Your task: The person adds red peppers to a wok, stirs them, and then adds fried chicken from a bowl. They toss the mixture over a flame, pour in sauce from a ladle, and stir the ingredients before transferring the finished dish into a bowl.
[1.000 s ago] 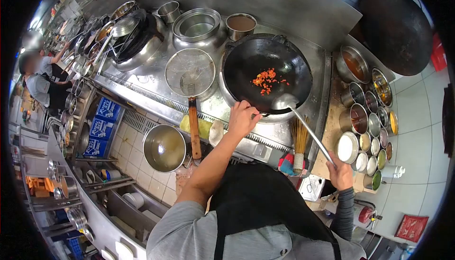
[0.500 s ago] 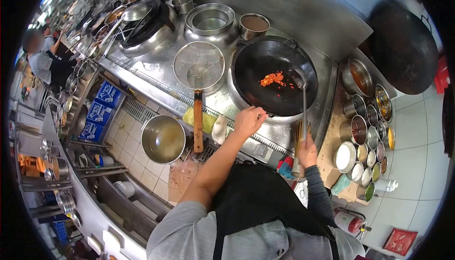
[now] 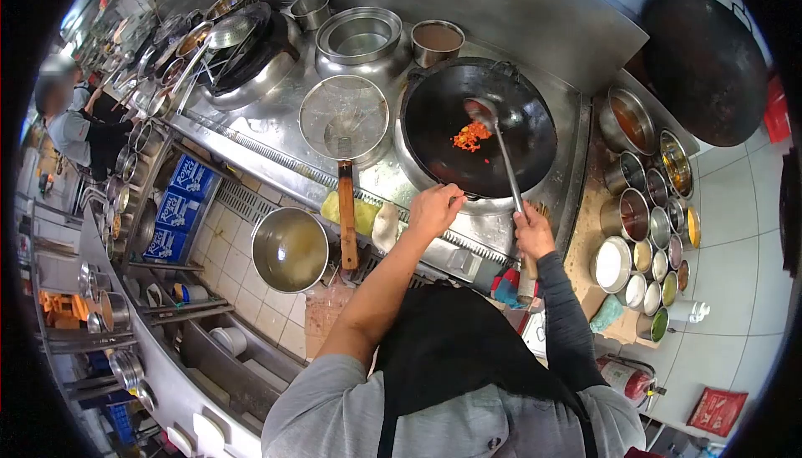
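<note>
A black wok (image 3: 518,157) stands on the steel range with a small heap of chopped orange-red food (image 3: 470,136) inside it. My right hand (image 3: 533,232) is closed round the handle of a long metal ladle (image 3: 506,157), whose bowl rests at the upper edge of the food. At the wok's near rim, my left hand (image 3: 437,211) is closed in a pinch; what it grips there is too small to make out. Left of the wok lies a round mesh strainer (image 3: 344,116) with a wooden handle, above a steel pot of pale liquid (image 3: 290,250).
Several bowls and cups of sauces and seasonings (image 3: 642,262) stand at the right. A metal pot (image 3: 359,36) and a cup of brownish liquid (image 3: 438,40) sit behind. Another wok (image 3: 706,65) leans at the upper right. Another person (image 3: 71,128) stands far left.
The ladle has swung from the wok's right side to the middle, beside the food, which is more bunched. My right hand has moved slightly up and left. My left hand stays at the rim.
</note>
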Tool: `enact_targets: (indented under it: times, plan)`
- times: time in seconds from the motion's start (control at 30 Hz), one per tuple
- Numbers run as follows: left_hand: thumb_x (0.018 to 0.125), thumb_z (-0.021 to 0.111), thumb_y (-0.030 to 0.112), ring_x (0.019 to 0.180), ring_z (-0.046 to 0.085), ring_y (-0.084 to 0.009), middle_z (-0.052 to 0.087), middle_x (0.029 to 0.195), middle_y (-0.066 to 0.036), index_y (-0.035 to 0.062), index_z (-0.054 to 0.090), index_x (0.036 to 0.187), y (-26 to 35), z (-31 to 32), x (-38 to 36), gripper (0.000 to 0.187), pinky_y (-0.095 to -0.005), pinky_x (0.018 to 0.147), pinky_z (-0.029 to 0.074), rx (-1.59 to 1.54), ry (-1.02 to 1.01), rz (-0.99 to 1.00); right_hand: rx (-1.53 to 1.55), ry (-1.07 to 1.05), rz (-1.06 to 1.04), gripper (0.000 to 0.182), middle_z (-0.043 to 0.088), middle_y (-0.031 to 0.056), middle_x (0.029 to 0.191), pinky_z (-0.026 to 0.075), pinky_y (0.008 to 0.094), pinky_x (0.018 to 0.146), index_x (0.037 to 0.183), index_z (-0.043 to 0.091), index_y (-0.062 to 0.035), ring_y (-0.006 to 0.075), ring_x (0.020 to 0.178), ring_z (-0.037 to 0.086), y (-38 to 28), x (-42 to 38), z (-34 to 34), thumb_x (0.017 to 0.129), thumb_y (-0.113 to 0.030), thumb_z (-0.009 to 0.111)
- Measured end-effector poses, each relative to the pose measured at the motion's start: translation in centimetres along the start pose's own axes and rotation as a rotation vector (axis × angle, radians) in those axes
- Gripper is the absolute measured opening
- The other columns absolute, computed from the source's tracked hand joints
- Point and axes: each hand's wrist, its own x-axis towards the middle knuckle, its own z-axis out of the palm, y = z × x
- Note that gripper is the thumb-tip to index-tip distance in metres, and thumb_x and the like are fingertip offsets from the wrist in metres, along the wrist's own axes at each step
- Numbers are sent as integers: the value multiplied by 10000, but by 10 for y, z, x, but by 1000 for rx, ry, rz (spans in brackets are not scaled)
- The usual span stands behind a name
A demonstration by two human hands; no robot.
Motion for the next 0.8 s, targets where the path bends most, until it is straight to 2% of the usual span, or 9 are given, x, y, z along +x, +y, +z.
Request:
enact_targets:
  times: [0.03,0.07,0.1,0.17,0.2,0.43,0.47,0.57,0.8]
  plan:
    - [838,675,276,697,636,-317,646,759,-96,119,659,859,-1,1,-1,160,-430,614,498,12,29,21,4,-71,-23,464,673,165,791,525,336,621,1346,490,-3,183,603,630,2,0,-6,941,-223,542]
    - [832,682,289,656,626,-313,632,727,-94,135,663,852,-1,2,1,156,-425,586,492,20,63,47,-63,-14,-181,480,676,197,787,527,400,621,1374,474,-50,271,602,652,13,-1,-8,933,-227,542]
    - [832,682,289,656,626,-313,632,727,-94,135,663,852,-2,2,4,156,-425,586,492,12,65,52,-68,-6,-182,480,676,197,787,527,400,621,1374,474,-50,271,602,652,26,0,-5,933,-227,542]
    - [837,671,271,660,626,-321,628,732,-98,137,659,850,-2,4,2,136,-434,583,491,77,76,134,-449,396,-549,497,669,249,852,518,468,665,1391,454,-88,400,694,655,45,-2,-2,924,-233,538]
    - [839,664,254,659,622,-329,618,728,-101,137,654,848,-2,4,2,118,-437,578,489,108,56,140,-434,361,-374,495,641,279,930,504,509,717,1381,462,-93,469,808,617,41,-5,-5,913,-237,538]
    - [845,642,225,694,625,-329,611,724,-89,126,612,846,4,-3,2,104,-448,611,492,148,26,136,-424,384,-510,462,641,279,920,506,494,758,1358,496,-109,455,838,626,51,1,-19,915,-229,545]
    - [845,642,225,694,625,-329,611,724,-89,126,612,846,3,-3,3,104,-448,611,492,151,22,137,-454,365,-418,458,639,283,904,507,493,762,1352,503,-102,454,840,627,52,0,-17,912,-222,549]
    - [845,655,230,666,623,-339,625,737,-110,135,646,882,3,0,1,102,-436,583,493,133,33,159,-454,312,-396,466,636,287,897,508,496,765,1358,496,-96,451,846,628,52,9,-19,912,-221,551]
    - [860,637,218,706,634,-343,644,766,-122,125,643,935,4,5,-5,120,-438,608,495,134,44,96,-431,345,-433,470,633,287,874,503,501,764,1363,484,-83,458,824,623,53,4,-24,914,-206,542]
